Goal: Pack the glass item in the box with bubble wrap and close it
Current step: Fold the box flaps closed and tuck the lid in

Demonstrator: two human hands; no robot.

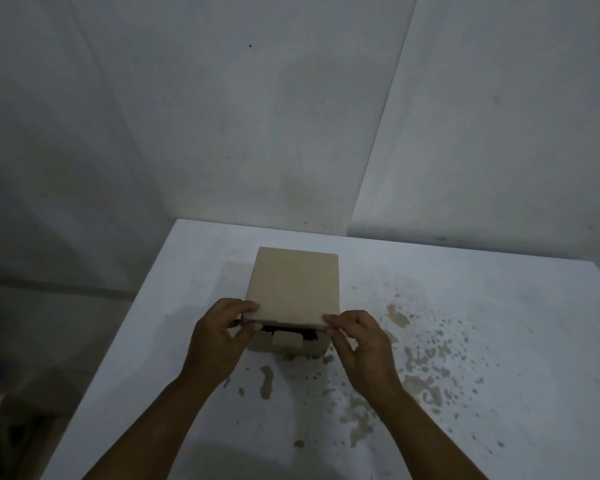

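A small tan cardboard box [293, 285] stands on the white table [465, 306]. Its lid flap lies nearly flat over the top, with a dark gap showing under the near edge. My left hand [219, 341] pinches the lid's near left corner between thumb and fingers. My right hand [357, 344] pinches the near right corner the same way. A tuck tab shows on the box's front face below the gap. The glass item and bubble wrap are hidden from view.
The table top is worn, with brownish chipped patches [413, 375] to the right of the box and in front of it. White walls [291, 116] rise close behind the table. The table's left edge drops to a dark floor [32, 393].
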